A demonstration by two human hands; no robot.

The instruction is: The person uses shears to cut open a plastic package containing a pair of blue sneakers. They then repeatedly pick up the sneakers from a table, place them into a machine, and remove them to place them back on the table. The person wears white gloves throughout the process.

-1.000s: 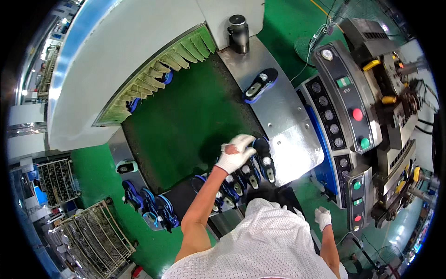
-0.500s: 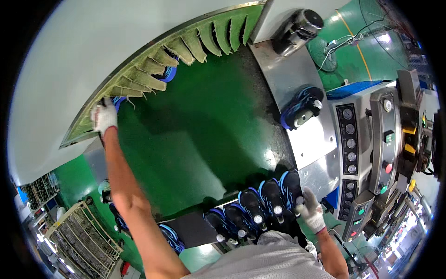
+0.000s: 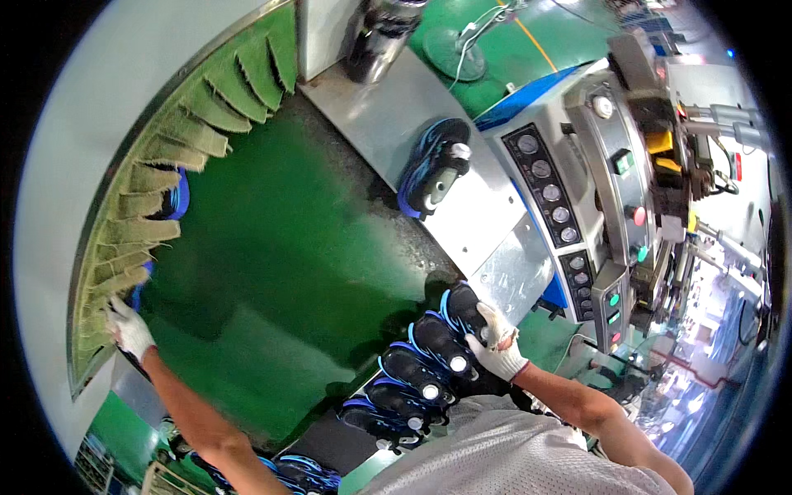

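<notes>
The left hand (image 3: 128, 328) reaches under the fringe curtain (image 3: 157, 177), its grasp hidden (gloved); the right hand (image 3: 495, 346) grips the end shoe (image 3: 462, 307) at the green belt's (image 3: 272, 272) near edge.

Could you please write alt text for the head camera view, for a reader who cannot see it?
A person's gloved right hand rests on a row of black-and-blue shoes beside a green conveyor belt, while the gloved left hand reaches the fringed curtain at its far end.
</notes>
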